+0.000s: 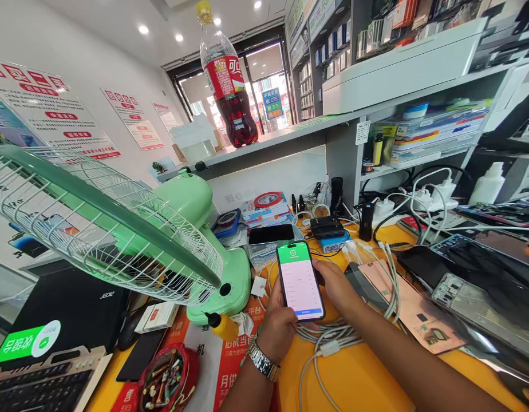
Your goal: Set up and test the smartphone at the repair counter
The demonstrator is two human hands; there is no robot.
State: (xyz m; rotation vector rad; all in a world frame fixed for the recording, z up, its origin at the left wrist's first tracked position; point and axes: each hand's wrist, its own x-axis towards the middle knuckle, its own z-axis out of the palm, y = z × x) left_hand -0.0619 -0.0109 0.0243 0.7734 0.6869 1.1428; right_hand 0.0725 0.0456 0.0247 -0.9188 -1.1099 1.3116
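My left hand (276, 320) is closed around the lower left side of a smartphone (301, 283), with the thumb over its bottom edge. A white page with a green header glows on the screen. At the phone's right edge is my right hand (335, 286), its fingers curled and partly hidden behind the phone. A small dark patch shows between that hand and the phone; I cannot make out what it is. Bundled white cables (333, 337) lie below the phone on the yellow table top (354, 377). Another dark phone (271, 233) rests just beyond, on a clear box.
A green fan (182, 240) takes up the left side. A cola bottle (228, 86) stands on the raised shelf (281, 136). Near the front are a red bowl (191, 372) of small parts and a yellow bottle (224, 327). Phone parts and a pink panel (413, 306) crowd the right.
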